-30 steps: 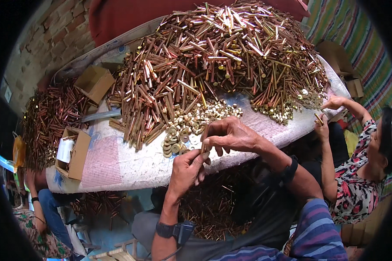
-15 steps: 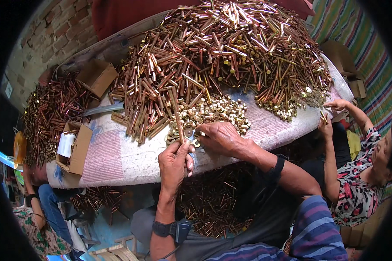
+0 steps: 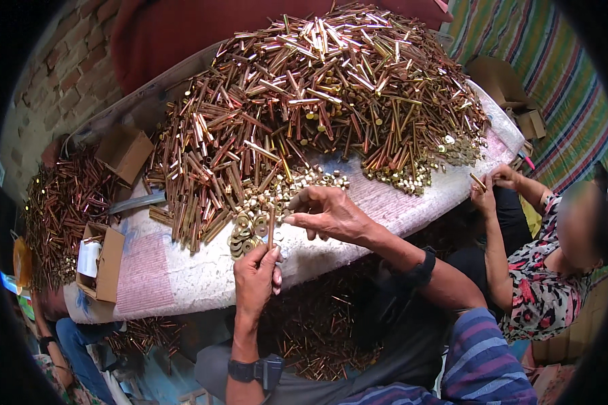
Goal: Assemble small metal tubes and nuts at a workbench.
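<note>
My left hand [image 3: 253,273] grips a slim copper-coloured anchor bolt [image 3: 271,226] near its lower end, and the bolt stands nearly upright. To the right of the bolt's upper part is my right hand [image 3: 334,214], thumb and fingers apart, with nothing visible between them. The thumb tip is close to the bolt; I cannot tell whether anything is stuck to the fingers. Beside the bolt on the left lie round flat washers [image 3: 244,235]. Small brassy nuts [image 3: 297,181] are spread just beyond, partly covered by my right hand.
A large heap of copper-coloured bolts [image 3: 304,88] covers the far side of the cloth-covered table [image 3: 189,283]. Cardboard boxes [image 3: 109,266] sit on the left. At the right, a co-worker [image 3: 540,263] holds another bolt [image 3: 477,181]. More bolts [image 3: 317,331] lie below the table edge.
My right hand has come away from the washers and nuts, its fingers parting. The bolt in my left hand now stands straighter. The whole view has shifted, moving the table leftward.
</note>
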### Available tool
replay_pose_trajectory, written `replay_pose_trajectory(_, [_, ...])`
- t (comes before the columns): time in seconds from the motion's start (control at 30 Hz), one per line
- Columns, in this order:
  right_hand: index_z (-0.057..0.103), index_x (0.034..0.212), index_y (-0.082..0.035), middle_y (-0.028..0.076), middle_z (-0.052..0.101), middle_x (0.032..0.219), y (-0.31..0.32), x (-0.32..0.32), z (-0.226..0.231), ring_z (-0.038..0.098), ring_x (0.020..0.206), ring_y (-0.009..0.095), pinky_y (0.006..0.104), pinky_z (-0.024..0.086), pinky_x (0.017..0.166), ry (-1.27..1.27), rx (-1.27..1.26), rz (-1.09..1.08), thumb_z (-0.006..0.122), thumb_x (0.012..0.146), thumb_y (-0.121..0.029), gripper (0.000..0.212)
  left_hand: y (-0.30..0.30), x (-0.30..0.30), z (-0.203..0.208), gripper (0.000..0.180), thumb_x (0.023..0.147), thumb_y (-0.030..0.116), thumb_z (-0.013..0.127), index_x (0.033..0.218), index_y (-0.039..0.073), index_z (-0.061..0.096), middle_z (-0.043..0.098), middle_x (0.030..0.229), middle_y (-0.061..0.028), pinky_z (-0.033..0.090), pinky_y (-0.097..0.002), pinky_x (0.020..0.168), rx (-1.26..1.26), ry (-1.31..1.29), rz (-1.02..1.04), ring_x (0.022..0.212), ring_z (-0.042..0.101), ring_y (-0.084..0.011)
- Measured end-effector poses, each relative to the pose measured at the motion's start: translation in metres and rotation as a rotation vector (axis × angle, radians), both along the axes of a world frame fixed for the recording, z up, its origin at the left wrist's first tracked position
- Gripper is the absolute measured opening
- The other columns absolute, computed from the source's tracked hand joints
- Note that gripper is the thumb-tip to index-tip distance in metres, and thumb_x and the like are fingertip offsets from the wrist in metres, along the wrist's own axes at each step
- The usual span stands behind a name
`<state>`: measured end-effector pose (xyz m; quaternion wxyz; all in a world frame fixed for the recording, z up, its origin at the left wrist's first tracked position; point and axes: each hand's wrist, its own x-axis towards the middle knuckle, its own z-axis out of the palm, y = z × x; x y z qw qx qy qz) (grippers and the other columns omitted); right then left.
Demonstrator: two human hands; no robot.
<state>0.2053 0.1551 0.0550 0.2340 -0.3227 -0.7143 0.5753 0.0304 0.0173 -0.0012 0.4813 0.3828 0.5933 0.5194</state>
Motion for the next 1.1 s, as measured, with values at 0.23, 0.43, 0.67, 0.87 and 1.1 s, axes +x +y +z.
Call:
replay_pose_trajectory(0.23, [0.064, 0.113, 0.003, 0.008, 0.071, 0.086, 0.001, 0.012, 0.001, 0.066, 0.066, 0.01, 0.0238, 0.052, 0.051, 0.04, -0.017, 0.0, 0.078, 0.091, -0.024, 0.037, 0.004, 0.011, 0.003, 0.022, 0.102, 0.018, 0.06, 0.092, -0.001, 0.068, 0.054, 0.058, 0.001, 0.038, -0.0219, 0.039, 0.014, 0.123, -0.051, 0.046, 0.047, -0.0044])
replay_pose_trajectory(0.43, [0.063, 0.116, 0.001, 0.005, 0.071, 0.089, 0.008, 0.015, 0.001, 0.067, 0.067, 0.01, 0.0237, 0.055, 0.054, 0.041, -0.089, 0.026, 0.078, 0.09, -0.021, 0.037, 0.003, 0.009, -0.003, 0.018, 0.1, 0.013, 0.062, 0.097, -0.003, 0.07, 0.058, 0.066, 0.0009, 0.037, -0.0225, 0.04, 0.1, 0.174, -0.053, 0.049, 0.049, -0.0038])
replay_pose_trajectory(0.67, [0.063, 0.117, 0.001, 0.004, 0.07, 0.085, 0.005, 0.011, 0.008, 0.065, 0.066, 0.009, 0.0232, 0.053, 0.054, 0.03, -0.026, 0.091, 0.08, 0.088, -0.019, 0.039, 0.002, 0.005, -0.001, 0.015, 0.097, 0.008, 0.063, 0.089, -0.004, 0.067, 0.054, 0.065, -0.002, 0.038, -0.0271, 0.046, 0.167, 0.304, -0.038, 0.051, 0.051, -0.0074])
replay_pose_trajectory(0.87, [0.064, 0.117, 0.0, 0.003, 0.069, 0.085, 0.01, 0.012, -0.001, 0.062, 0.066, 0.007, 0.0232, 0.051, 0.055, 0.009, -0.149, 0.073, 0.081, 0.088, -0.021, 0.04, 0.002, 0.004, 0.001, 0.011, 0.096, 0.005, 0.062, 0.093, -0.004, 0.069, 0.054, 0.066, -0.0035, 0.039, -0.0284, 0.048, 0.204, 0.305, -0.056, 0.052, 0.051, -0.0086])
replay_pose_trajectory(1.1, [0.068, 0.112, -0.003, 0.003, 0.068, 0.081, 0.005, 0.006, -0.004, 0.061, 0.067, 0.007, 0.0253, 0.05, 0.056, -0.144, -0.034, 0.328, 0.08, 0.088, -0.029, 0.037, 0.0, 0.008, -0.002, 0.012, 0.097, 0.006, 0.062, 0.097, -0.003, 0.07, 0.056, 0.069, -0.0023, 0.039, -0.0257, 0.046, 0.204, 0.264, -0.038, 0.053, 0.053, -0.0074])
